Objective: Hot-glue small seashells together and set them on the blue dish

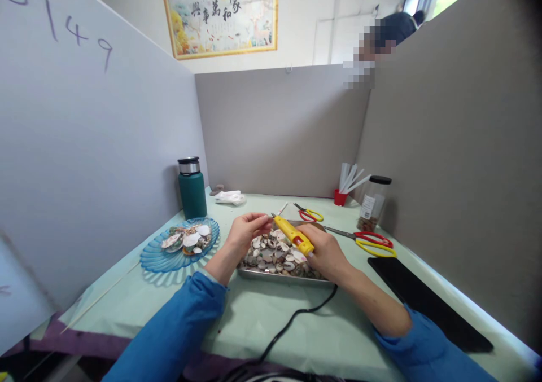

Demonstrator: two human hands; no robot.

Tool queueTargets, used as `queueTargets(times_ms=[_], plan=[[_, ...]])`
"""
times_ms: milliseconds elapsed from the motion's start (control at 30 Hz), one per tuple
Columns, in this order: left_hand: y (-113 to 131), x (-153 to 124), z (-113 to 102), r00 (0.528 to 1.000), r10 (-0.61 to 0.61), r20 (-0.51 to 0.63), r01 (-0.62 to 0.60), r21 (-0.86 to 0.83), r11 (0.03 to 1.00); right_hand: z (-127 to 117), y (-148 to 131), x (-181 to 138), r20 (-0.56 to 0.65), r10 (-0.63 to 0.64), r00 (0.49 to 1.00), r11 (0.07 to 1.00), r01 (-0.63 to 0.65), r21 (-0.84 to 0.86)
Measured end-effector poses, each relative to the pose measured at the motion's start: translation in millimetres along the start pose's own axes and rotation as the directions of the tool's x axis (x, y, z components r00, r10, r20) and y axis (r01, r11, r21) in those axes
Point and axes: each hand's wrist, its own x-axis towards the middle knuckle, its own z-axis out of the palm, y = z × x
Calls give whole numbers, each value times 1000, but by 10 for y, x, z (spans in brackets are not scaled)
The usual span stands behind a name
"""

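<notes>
"Where was the yellow glue gun (292, 233)?"

"Over the metal tray (288, 279) of shells (271, 252). The right hand (325, 251) was closed around its body."

"Which way did it point?"

"Taking twelve as straight ahead of the wearer, its nozzle (274, 216) aimed at about ten o'clock. The long axis ran slantwise from there to four, with the broad rear end by the right hand."

"And the left hand (245, 231)?"

"It was just beside the nozzle, thumb and fingertips drawn close together. I couldn't tell whether they pinched something small."

"What lay around the tray?"

"A blue plate (151, 262) bearing more shells sat at nine o'clock, a green bottle (192, 194) stood at ten, and long scissors (356, 236) with red and yellow handles lay at three. A black cord (280, 335) ran toward seven."
</notes>
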Motion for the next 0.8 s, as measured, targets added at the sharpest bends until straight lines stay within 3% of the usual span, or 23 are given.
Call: queueTargets(times_ms=[300, 800], plan=[[-14, 12, -15, 999, 32, 15, -32, -6, 999, 38, 27, -4, -34, -14, 999, 1000, 14, -4], [-24, 21, -20, 999, 35, 11, -34, -25, 999, -14, -63, 1, 19, -34, 999, 998, 35, -50]])
